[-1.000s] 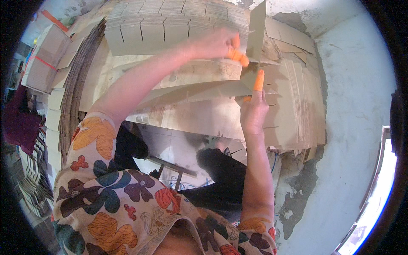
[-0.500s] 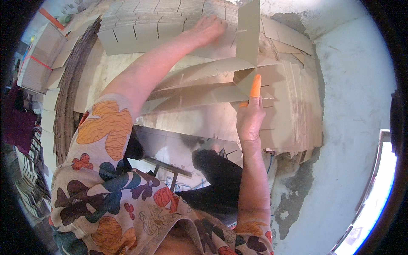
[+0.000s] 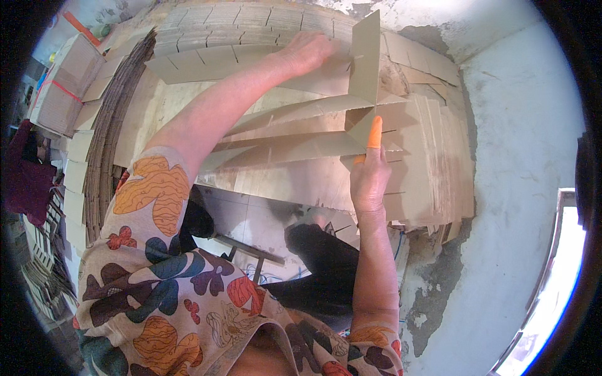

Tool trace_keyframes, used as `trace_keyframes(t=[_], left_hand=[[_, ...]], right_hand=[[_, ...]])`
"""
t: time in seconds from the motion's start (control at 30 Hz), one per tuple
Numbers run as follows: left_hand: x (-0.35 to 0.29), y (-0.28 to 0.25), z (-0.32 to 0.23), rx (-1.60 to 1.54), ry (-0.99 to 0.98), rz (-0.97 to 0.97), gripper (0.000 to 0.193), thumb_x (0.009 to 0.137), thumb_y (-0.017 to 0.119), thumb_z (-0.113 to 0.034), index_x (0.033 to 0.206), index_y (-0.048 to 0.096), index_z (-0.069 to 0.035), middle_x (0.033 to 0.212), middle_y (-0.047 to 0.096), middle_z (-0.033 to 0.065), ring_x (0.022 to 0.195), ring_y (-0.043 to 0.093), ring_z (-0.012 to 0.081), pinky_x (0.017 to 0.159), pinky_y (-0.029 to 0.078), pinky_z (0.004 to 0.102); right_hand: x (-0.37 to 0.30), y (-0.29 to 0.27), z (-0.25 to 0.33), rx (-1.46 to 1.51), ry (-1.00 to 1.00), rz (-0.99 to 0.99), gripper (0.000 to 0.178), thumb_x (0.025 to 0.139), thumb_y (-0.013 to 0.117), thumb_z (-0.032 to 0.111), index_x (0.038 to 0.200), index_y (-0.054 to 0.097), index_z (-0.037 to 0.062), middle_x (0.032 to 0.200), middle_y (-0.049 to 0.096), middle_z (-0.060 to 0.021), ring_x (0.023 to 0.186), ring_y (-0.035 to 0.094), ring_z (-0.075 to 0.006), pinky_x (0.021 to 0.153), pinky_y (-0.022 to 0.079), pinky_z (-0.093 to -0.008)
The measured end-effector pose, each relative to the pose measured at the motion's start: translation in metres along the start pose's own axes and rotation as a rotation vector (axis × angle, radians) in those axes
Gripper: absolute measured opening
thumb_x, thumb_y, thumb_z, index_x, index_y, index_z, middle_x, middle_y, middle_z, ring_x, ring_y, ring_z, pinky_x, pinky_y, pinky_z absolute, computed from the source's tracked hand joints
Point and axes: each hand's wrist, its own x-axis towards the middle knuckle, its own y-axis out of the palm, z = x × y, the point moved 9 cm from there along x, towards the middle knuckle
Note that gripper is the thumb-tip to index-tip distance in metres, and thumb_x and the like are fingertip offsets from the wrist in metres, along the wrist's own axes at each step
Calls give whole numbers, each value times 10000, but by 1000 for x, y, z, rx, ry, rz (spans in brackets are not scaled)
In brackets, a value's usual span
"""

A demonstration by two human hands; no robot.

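Cardboard lattice (image 3: pixel 301 143) pinched by the right hand (image 3: pixel 369 178) alone

Closest in, I see the worker's flowered shirt (image 3: pixel 188 282) and dark trousers (image 3: pixel 326 276), drawn up to a wooden table (image 3: pixel 320 178). Over the table's right part, the right hand pinches the lattice near its crossings, one orange finger cover (image 3: pixel 375 133) pointing away from the body. Two long strips slant leftward from that grip, and an upright strip (image 3: pixel 365 59) rises beyond it. With just one hand steadying the joints, a slack or twisted pinch could let the strips slide out of their slots.

Just right of the hand lies a pile of slotted sheets (image 3: pixel 420 175). The left forearm (image 3: pixel 226 101) crosses above the strips' far ends; a dropped elbow might knock them askew.

Farther off, the left hand (image 3: pixel 306 53) is at a slotted strip (image 3: pixel 200 62) before a long stack (image 3: pixel 219 22). Its fingertips are turned away and blurred, so I can't tell whether they pinch that strip or merely rest there. A hard tug at one end could crease it at a cut, or drag neighbours along.
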Motion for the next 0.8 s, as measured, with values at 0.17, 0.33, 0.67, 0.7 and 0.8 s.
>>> trace_keyframes(t=[0.17,0.33,0.67,0.7,0.8], left_hand=[[-1,-7,-4,-10,-9,-43,74,760,546,-33,826,520,-51,791,592,112,833,593,311,666,486,433],[-4,-18,-16,-77,63,-92,75,760,548,-33,826,519,-53,780,585,110,815,592,303,650,482,432],[-20,-46,-31,-134,86,-235,93,758,595,-77,778,510,-47,729,571,105,750,591,288,606,466,427],[-21,-50,-32,-146,81,-233,96,754,601,-82,773,513,-49,729,575,107,742,591,286,602,464,423],[-26,-52,-44,-241,79,-163,108,753,614,-99,745,515,-56,735,589,106,721,588,281,597,457,408]], right_hand=[[-1,0,-3,-74,-56,12,814,716,510,-109,1429,230,168,1061,573,-200,806,618,-353,686,531,-398],[-4,-4,-4,-71,-17,47,782,731,465,-120,1425,260,176,1111,564,-213,879,611,-366,739,515,-402],[-18,-27,25,-102,-111,32,506,730,531,-58,1218,441,39,989,574,-231,778,606,-386,665,507,-433],[-20,-29,29,-98,-161,25,412,731,560,-34,1135,486,3,944,574,-235,733,605,-394,636,509,-446],[-25,-21,22,-193,-124,123,345,709,542,-56,1049,507,-7,878,579,-213,705,605,-388,618,505,-448]])
